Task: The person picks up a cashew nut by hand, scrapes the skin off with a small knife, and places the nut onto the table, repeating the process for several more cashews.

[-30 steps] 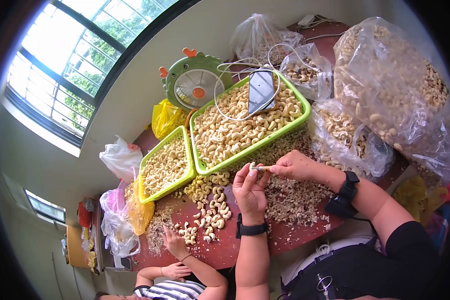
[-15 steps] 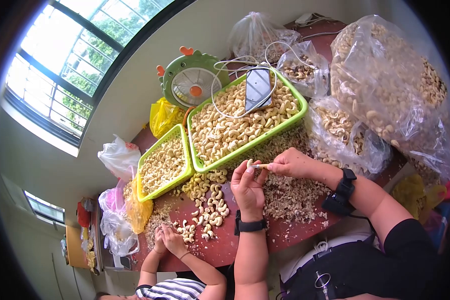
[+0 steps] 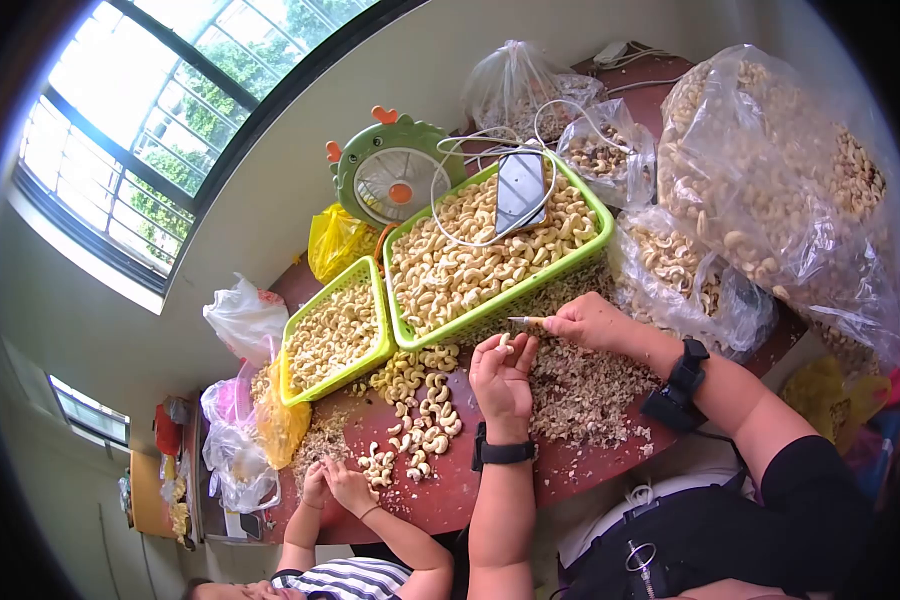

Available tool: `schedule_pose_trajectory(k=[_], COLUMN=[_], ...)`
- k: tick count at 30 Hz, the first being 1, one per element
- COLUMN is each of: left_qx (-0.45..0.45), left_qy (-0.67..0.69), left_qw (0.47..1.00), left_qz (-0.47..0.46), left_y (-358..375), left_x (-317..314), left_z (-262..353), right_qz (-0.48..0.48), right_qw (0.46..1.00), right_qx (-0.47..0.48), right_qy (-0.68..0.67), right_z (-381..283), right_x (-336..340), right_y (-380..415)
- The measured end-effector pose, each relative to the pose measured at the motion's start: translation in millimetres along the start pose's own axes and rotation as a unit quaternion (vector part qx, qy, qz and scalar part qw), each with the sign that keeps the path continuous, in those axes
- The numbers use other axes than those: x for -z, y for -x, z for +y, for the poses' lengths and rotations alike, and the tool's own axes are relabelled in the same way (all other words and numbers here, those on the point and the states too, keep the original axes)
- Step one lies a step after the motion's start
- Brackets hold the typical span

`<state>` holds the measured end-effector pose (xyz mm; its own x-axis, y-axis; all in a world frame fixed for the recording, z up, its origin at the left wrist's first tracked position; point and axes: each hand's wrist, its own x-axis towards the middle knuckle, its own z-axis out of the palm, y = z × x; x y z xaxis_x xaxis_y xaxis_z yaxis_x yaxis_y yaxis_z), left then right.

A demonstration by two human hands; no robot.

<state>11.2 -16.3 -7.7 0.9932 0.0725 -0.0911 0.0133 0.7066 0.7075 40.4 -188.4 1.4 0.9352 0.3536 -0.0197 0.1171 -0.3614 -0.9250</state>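
A pale cashew nut [image 3: 506, 342] sits between the fingertips of my left hand [image 3: 503, 385], palm turned up. My right hand [image 3: 587, 323] grips a small knife [image 3: 528, 320] by its light wooden handle, its thin blade pointing left, above and apart from the nut. Beneath and beside my hands lies a heap of peeled skin scraps [image 3: 585, 395] on the red table [image 3: 450, 505]. Left of my left hand is a loose pile of cashews [image 3: 425, 420]. Just beyond my hands stands a large green basket [image 3: 505, 285] full of cashews, a phone [image 3: 521, 190] lying on top.
A smaller green basket [image 3: 338, 380] of nuts stands at the left. Bulky clear bags of cashews [image 3: 760, 180] fill the right side. A green animal-shaped fan [image 3: 395, 170] stands behind. Another person's hands [image 3: 338, 485] work close together at the table's lower left.
The knife has come away from the nut, and my right hand has moved slightly right. My left hand has lowered a little with the nut. The view has shifted slightly.
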Motion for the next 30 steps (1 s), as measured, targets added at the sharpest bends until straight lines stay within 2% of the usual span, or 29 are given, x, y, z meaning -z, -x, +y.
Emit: schedule_pose_trajectory(k=[3, 9, 14, 20, 25, 30], left_qx=[0.048, 0.023, 0.024, 0.069, 0.074, 0.067], left_qy=[-0.015, 0.021, -0.009, -0.016, -0.035, -0.001], left_qw=[0.998, 0.999, 0.999, 0.997, 0.997, 0.998], left_qz=[0.035, 0.016, 0.025, 0.015, -0.010, 0.004], left_y=[-2.2, -8.0, -6.8, -7.2, -5.6, -2.6], left_x=[4.8, 12.4, 9.9, 7.9, 8.4, -0.4], left_z=[5.6, 6.3, 6.1, 9.3, 7.1, 8.0], right_qz=[0.007, 0.002, -0.011, -0.003, -0.021, -0.028], right_qw=[1.000, 0.999, 1.000, 0.998, 0.999, 0.998], right_qx=[0.018, 0.050, 0.019, 0.057, -0.002, -0.016], right_qy=[0.002, 0.018, 0.007, -0.024, -0.040, -0.053], right_z=[-1.8, -3.1, -2.6, -5.1, -0.5, -2.8], right_x=[-0.2, -6.0, -8.2, -7.5, -7.8, -9.1], right_y=[0.1, 0.6, 1.5, 0.7, -1.1, -3.0])
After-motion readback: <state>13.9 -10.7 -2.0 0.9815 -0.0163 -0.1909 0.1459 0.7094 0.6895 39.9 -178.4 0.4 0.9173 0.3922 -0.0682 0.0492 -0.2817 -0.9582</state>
